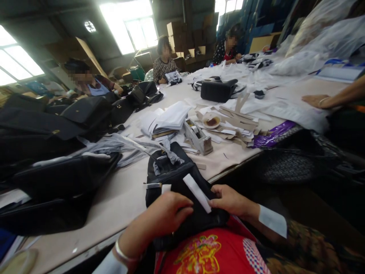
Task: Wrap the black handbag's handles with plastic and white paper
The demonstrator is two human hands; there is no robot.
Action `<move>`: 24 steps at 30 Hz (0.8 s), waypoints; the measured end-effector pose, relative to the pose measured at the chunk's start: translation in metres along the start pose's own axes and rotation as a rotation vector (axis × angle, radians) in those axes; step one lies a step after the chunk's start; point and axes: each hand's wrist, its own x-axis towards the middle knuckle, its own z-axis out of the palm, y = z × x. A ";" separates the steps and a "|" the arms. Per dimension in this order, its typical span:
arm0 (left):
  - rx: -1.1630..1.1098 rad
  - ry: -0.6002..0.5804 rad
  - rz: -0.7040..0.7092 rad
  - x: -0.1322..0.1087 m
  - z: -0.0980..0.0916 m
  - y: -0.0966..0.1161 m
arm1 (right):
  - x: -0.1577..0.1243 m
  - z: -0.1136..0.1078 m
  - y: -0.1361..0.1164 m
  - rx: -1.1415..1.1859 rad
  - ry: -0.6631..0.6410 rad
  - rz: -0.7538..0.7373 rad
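Note:
A black leather-like bag (176, 167) lies at the table's front edge and reaches down onto my lap. Across its front slants a white strip (196, 192), paper or foam. My right hand (229, 199) is closed at the lower end of this strip, thumb and forefinger pinching it against the bag. Over the bag's left side hovers my left hand (172, 211), fingers curled toward the thumb; whatever they hold, if anything, is hidden. Just behind it a short white piece (166, 188) shows beside an open zipper end (154, 185). Grey wrapped straps (168, 154) lie over the bag's top.
Black bags (62, 175) pile up at left. Beyond my bag are white sheets (171, 116), a tape dispenser (198, 137), a small bowl of brown stuff (211, 120) and cardboard strips (239, 118). Several co-workers sit around the table; one's hand (318, 101) rests at right.

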 end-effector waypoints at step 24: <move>0.797 0.146 0.443 0.111 -0.022 -0.079 | -0.009 -0.025 0.014 -0.202 0.091 -0.055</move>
